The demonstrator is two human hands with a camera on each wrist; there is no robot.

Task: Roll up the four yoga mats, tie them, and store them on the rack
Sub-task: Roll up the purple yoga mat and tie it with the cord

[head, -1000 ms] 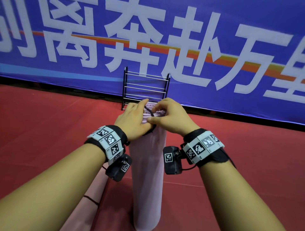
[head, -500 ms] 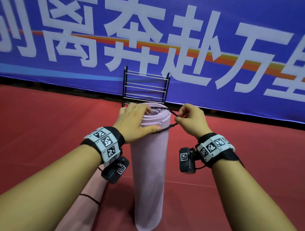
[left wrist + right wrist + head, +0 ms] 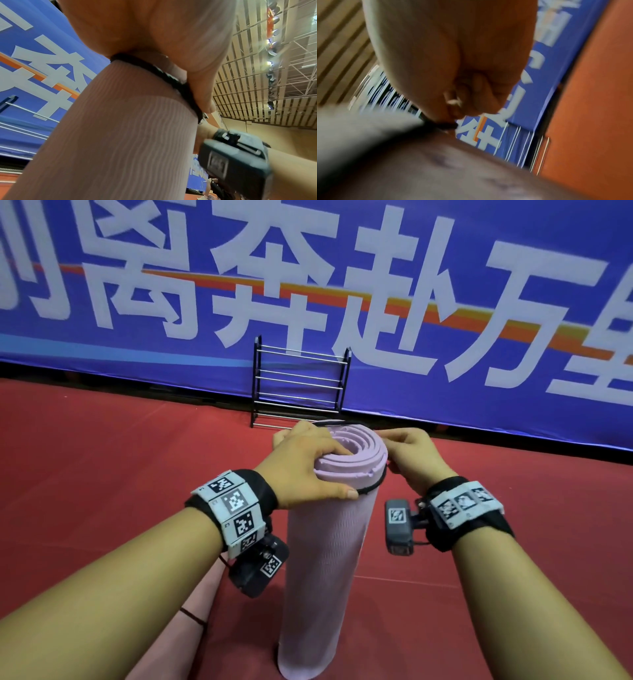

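A rolled lilac yoga mat [image 3: 325,559] stands upright on the red floor, its spiral top end facing me. A black elastic band [image 3: 371,486] runs round its top edge. My left hand [image 3: 308,463] grips the top of the roll, thumb pressing the band [image 3: 171,79] against the mat [image 3: 111,135]. My right hand [image 3: 407,453] is at the roll's right side, its curled fingers pinching the band [image 3: 443,125]. A second rolled pink mat [image 3: 171,635] with a dark band lies on the floor at lower left. The black metal rack [image 3: 301,385] stands behind, against the banner.
A blue banner [image 3: 445,302] with large white characters forms the back wall behind the rack. Red floor [image 3: 102,474] spreads on both sides of the standing mat. The right wrist view is motion-blurred.
The band, stretched out to the right half a second ago, now lies round the mat's top edge. My right hand has moved in against the roll. The left hand keeps hold of the top.
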